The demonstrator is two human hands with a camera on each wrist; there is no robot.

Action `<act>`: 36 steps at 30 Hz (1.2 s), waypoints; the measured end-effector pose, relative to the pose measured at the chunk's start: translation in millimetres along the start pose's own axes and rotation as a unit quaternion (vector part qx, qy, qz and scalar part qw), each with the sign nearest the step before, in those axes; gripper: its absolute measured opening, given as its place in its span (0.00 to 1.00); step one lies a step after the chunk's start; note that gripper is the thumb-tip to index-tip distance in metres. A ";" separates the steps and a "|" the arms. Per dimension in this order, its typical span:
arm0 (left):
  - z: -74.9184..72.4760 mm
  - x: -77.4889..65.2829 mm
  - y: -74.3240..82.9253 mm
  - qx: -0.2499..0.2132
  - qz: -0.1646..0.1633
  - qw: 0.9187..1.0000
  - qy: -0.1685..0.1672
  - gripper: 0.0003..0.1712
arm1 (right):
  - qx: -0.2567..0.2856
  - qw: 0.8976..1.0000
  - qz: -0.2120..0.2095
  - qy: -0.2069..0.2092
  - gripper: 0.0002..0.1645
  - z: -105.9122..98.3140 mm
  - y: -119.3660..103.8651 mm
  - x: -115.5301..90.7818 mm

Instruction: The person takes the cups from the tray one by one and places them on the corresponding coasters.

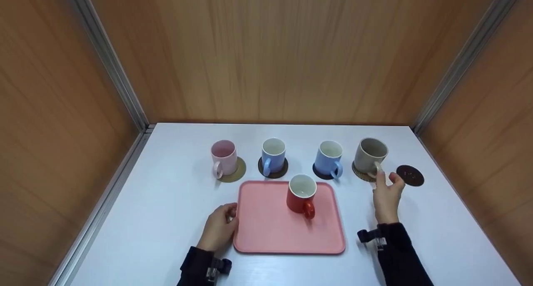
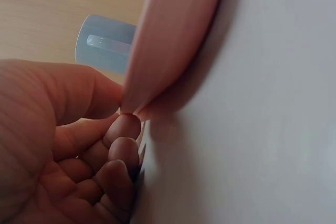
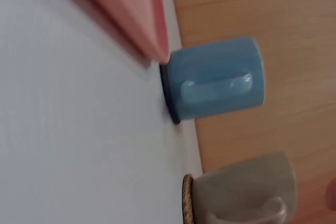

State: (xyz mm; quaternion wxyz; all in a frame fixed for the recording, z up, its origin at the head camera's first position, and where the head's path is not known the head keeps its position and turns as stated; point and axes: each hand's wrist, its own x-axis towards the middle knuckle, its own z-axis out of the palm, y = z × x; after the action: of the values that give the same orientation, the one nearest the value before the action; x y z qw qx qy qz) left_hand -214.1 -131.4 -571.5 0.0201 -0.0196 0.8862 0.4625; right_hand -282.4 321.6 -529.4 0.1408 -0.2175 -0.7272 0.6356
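My left hand (image 1: 219, 227) grips the left edge of a pink tray (image 1: 266, 227), thumb at the rim and curled fingers below it in the left wrist view. A red mug (image 1: 297, 202) stands upright on the tray's right half, its handle facing front. My right hand (image 1: 387, 198) is at the handle of a grey-beige mug (image 1: 366, 159), thumb and forefinger spread apart. In the right wrist view the handle of that mug shows uncovered, with only a fingertip (image 3: 331, 194) at the right edge. That mug stands on a woven coaster (image 1: 359, 173).
Behind the tray stand a pink mug (image 1: 225, 157) by a tan coaster (image 1: 238, 171) and two blue mugs (image 1: 272, 157) on dark coasters. A bare dark coaster (image 1: 410, 175) lies right of the grey-beige mug. Wooden panels (image 1: 266, 57) enclose the white table (image 1: 137, 227).
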 end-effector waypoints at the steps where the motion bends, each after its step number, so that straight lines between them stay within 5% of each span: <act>1: 0.1 0.2 0.3 0.000 0.000 1.000 -0.001 0.27 | 0.003 1.000 -0.005 0.000 0.42 2.3 -0.5 -10.0; 7: 0.0 1.2 1.4 -0.006 -0.014 1.000 -0.002 0.27 | -0.034 0.991 -0.054 -0.113 0.34 26.6 -2.8 -59.3; 19: 1.3 -1.1 -1.5 0.000 0.014 1.000 0.002 0.26 | -0.062 0.930 -0.030 -0.360 0.36 54.9 30.6 -88.1; 26: 1.5 1.8 -0.8 0.000 0.006 1.000 0.005 0.26 | -0.059 0.921 -0.044 -0.382 0.29 55.8 33.6 -89.2; 36: 0.4 1.0 -2.0 -0.003 0.003 1.000 -0.001 0.28 | 0.005 0.896 -0.029 -0.444 0.27 53.8 41.7 -87.5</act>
State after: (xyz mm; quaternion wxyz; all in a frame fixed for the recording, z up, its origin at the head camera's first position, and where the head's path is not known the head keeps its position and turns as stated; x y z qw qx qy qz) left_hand -214.9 -132.2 -573.5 0.0191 -0.0164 0.8847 0.4655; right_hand -226.8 235.8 -572.4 -0.1771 0.1090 -0.7167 0.6656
